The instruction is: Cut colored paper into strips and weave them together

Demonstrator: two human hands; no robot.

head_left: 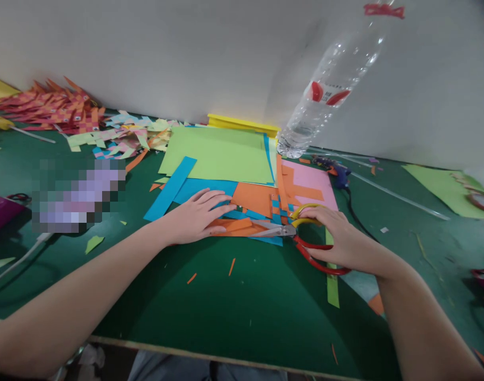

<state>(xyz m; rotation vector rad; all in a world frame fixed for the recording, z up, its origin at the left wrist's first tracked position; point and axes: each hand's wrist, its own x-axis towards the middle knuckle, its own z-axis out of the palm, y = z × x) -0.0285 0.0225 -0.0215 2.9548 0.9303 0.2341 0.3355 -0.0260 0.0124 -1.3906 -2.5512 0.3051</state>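
Observation:
My left hand [198, 216] lies flat with fingers spread on orange and blue paper strips [242, 226] on the green table [242, 307]. My right hand [337, 238] grips scissors [289, 230] with one yellow and one red handle. Their blades point left over the orange strip, close to my left fingertips. A partly woven orange and blue patch [276, 207] sits just behind the scissors. Orange paper [254, 197], a blue strip [171, 188], a pink sheet [310, 183] and a light green sheet [221, 154] lie behind the hands.
A clear plastic bottle [325, 90] stands at the back by the wall. A blue glue gun [337, 173] with a black cord lies right of the pink sheet. Woven paper pieces [63, 110] pile at back left. A green sheet [436, 185] lies far right. Paper scraps dot the table.

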